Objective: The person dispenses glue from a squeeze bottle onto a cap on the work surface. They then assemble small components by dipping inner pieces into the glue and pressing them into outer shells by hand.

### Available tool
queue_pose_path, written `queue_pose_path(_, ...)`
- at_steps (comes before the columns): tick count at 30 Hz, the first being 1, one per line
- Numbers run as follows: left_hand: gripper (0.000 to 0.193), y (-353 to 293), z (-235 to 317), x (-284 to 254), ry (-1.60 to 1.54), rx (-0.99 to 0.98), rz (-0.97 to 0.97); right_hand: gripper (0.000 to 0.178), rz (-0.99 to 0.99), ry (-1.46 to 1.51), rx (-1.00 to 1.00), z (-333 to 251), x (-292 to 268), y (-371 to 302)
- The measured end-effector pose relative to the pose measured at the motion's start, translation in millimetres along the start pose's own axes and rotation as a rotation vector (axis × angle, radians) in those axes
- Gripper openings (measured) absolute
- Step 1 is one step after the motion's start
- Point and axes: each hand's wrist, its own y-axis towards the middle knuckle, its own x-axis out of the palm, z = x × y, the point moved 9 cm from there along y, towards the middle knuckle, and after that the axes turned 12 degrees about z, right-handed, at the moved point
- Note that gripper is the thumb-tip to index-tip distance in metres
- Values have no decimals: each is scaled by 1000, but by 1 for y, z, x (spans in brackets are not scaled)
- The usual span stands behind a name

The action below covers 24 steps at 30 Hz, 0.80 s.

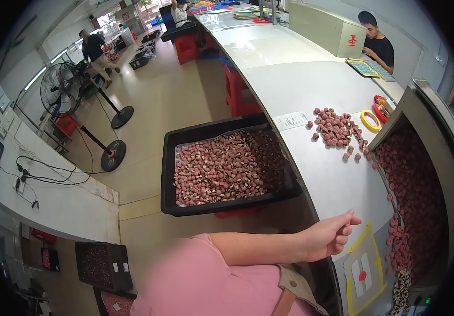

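Note:
My left hand (333,235) is held just above the white table (321,174), fingers curled and thumb and forefinger close together. Whether something small is between them I cannot make out. Below it lies a yellow-taped panel (365,276) with a pale strip and a red round piece (362,276). Small red, rough-looking balls lie in a pile (337,126) farther up the table. Many more fill an open-fronted box (408,189) at the right and spill along its edge, with black-and-cream pieces (401,292) at the bottom. My right hand is out of sight.
A black crate (169,174) of similar balls stands left of the table. Yellow tape (370,121), a red basket (380,109) and a paper slip (291,120) lie on the table. Standing fans (61,87), cords and further crates (103,266) are at the left. A person (380,47) sits across.

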Motion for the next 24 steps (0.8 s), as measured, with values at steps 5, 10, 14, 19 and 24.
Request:
queue_pose_path(5, 35, -4, -8, 3, 21, -49, -89, 48, 17, -178, -46, -26, -1, -7)
queue_pose_path(10, 36, 2, -23, 16, 105, -133, -102, 52, 14, -114, 10, -18, -3, 0)
queue_pose_path(14, 38, 13, -26, 18, 147, -128, -123, 46, 36, 30, -52, -14, 0, 2)
queue_pose_path(19, 37, 26, -21, 16, 130, -115, -128, 45, -109, 25, -32, 20, 19, 3)
queue_pose_path(24, 36, 46, -20, 18, 102, -133, -139, 32, -259, -230, -146, -4, 36, -9)
